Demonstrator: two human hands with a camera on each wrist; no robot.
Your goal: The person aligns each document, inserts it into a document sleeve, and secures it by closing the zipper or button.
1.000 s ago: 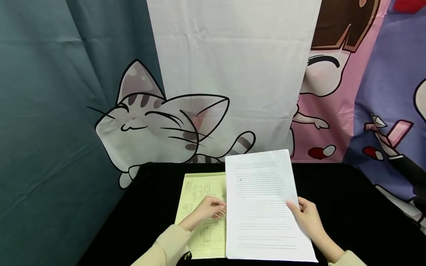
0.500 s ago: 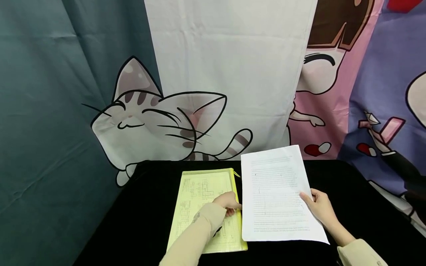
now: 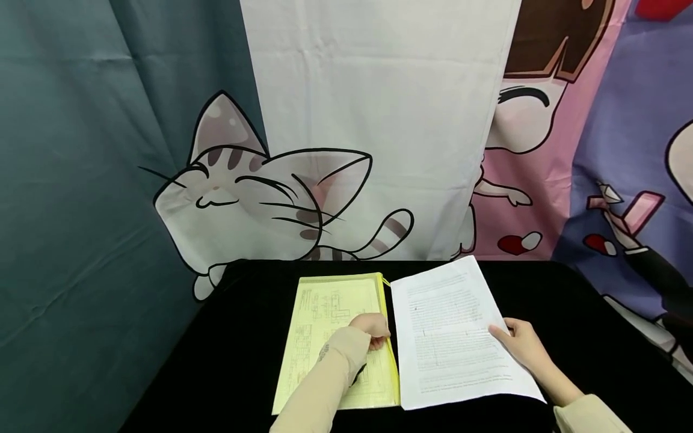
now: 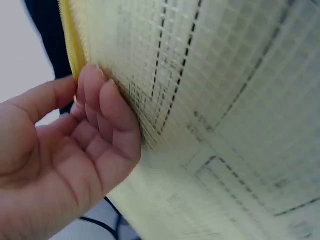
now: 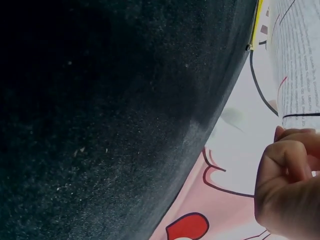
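A yellow mesh zip pouch with printed drawings showing through it lies flat on the black table. My left hand is at its right edge; in the left wrist view, thumb and curled fingers pinch the yellow zip edge. To the right of the pouch, my right hand grips printed white papers by their right edge, thumb on top. The papers tilt up off the table, their lower left corner close to the pouch. Whether it is one sheet or more cannot be told.
Black cloth covers the table. Behind its far edge hangs a curtain printed with a cartoon cat and figures. A small yellow zip pull sticks out at the pouch's upper right corner.
The papers, first overlapping the pouch, moved right off it with my right hand, then tilted and dipped slightly. My left hand moved right, from over the pouch to its zip edge.
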